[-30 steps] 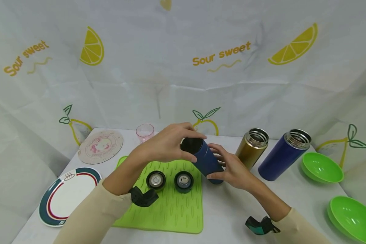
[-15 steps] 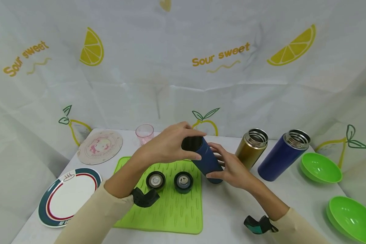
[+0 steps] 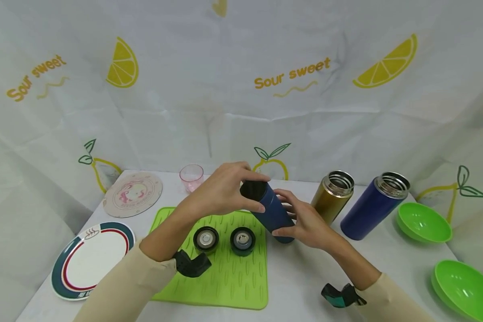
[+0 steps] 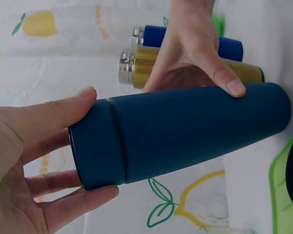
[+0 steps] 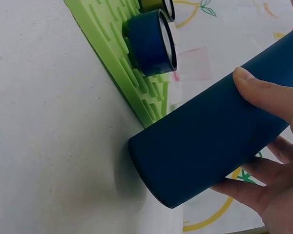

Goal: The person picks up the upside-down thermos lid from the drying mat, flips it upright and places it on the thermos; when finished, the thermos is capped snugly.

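Note:
A dark blue vacuum bottle (image 3: 273,213) leans in the middle of the head view, its lid (image 4: 97,146) on its top end. My left hand (image 3: 221,190) grips this lid, thumb on one side and fingers on the other. Lower down, my right hand (image 3: 310,223) holds the bottle's body between thumb and fingers. In the right wrist view, the bottle's base slants close over the white tabletop. Two loose lids, one blue (image 3: 243,240) and one dark with a yellowish side (image 3: 205,239), lie inside-up on the green mat (image 3: 225,281).
To the right lean a gold bottle (image 3: 331,197) and a purple-blue bottle (image 3: 372,208), both lidless. Two green bowls (image 3: 422,223) (image 3: 467,290) stand at the right edge. At left are a rimmed plate (image 3: 94,259), a round pink-printed mat (image 3: 133,194) and a pink clear cup (image 3: 191,178).
The fingers of my left hand have shifted slightly around the lid. The bottle and my right hand have stayed about where they were.

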`<state>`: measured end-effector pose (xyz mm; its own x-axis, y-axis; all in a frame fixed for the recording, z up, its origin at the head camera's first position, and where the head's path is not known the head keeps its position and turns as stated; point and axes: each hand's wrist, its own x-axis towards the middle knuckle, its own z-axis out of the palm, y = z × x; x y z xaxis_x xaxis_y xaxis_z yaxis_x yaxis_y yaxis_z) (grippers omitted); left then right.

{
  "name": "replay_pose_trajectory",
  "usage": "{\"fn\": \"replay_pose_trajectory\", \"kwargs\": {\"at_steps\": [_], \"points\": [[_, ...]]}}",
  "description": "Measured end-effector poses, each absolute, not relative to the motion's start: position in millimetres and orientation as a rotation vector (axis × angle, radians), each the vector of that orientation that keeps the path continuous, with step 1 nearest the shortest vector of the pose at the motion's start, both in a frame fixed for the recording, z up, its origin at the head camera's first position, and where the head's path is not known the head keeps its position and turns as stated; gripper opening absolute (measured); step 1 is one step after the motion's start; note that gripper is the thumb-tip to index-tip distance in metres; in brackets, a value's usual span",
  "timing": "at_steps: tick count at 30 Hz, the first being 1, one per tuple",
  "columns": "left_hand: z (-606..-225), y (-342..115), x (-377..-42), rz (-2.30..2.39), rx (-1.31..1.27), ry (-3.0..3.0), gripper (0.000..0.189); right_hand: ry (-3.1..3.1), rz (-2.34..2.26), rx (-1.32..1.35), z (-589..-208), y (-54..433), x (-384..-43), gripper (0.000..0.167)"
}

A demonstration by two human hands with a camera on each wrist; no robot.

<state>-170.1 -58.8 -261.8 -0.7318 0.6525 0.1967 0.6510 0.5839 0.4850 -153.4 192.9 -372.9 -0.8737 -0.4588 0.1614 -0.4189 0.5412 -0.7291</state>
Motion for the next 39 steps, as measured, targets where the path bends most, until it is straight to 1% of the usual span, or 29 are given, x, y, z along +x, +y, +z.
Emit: {"fn": "replay_pose_trajectory", "kwargs": {"at_steps": [9, 20, 29, 34, 39], "points": [[-265.2, -64.3, -177.1, 0.942, 1.323, 2.682, 0.060, 2.728, -1.249, -0.781, -373.8, 193.0, -153.6, 0.096], [-263.9, -65.4, -176.4, 0.938, 1.368, 2.625, 0.058, 2.709, -1.267, -0.792, -375.8, 193.2, -154.3, 0.096], [-265.6, -66.1, -173.4, 0.954, 1.344, 2.616, 0.058, 2.704, -1.273, -0.813, -378.0, 192.8, -153.8, 0.095], [-269.3, -68.4, -172.0, 1.027, 1.287, 2.604, 0.059, 2.702, -1.278, -0.813, -378.1, 192.6, -154.3, 0.095], [-277.1, -69.7, -169.1, 1.145, 1.196, 2.628, 0.068, 2.639, -1.375, -0.755, -379.2, 194.2, -155.2, 0.096]]}}
